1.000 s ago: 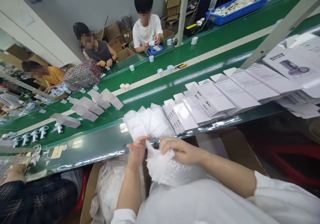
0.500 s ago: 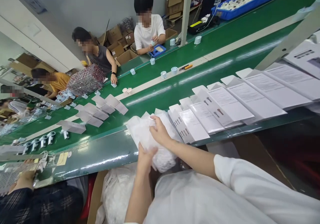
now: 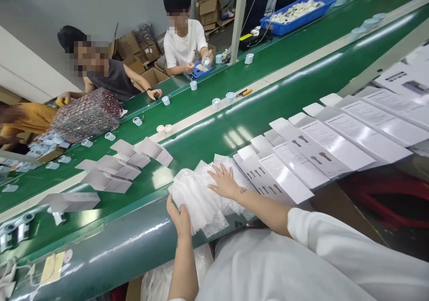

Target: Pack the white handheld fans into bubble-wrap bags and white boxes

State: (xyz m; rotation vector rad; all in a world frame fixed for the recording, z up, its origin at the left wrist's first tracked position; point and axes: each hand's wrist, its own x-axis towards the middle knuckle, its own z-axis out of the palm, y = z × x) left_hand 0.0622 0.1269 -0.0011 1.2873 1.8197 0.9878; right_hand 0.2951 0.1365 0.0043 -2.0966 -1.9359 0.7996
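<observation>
A heap of clear bubble-wrap bags (image 3: 201,193) lies on the near edge of the green conveyor (image 3: 214,126). My right hand (image 3: 224,181) rests flat on top of the heap with its fingers spread. My left hand (image 3: 179,214) grips the heap's near left corner, thumb on top. A fanned row of flat white printed cartons (image 3: 315,149) lies just right of the bags.
Folded grey-white boxes (image 3: 117,164) and small white cups (image 3: 214,102) ride the belt. Across it sit three other workers, one handling a blue tray (image 3: 200,69). A silver stack (image 3: 85,115), a blue bin (image 3: 295,14) and cardboard boxes (image 3: 134,48) stand beyond.
Both hands have lifted the bubble-wrap bags from my lap onto the conveyor edge. My right hand went from pinching to lying flat on the heap. The view swung left.
</observation>
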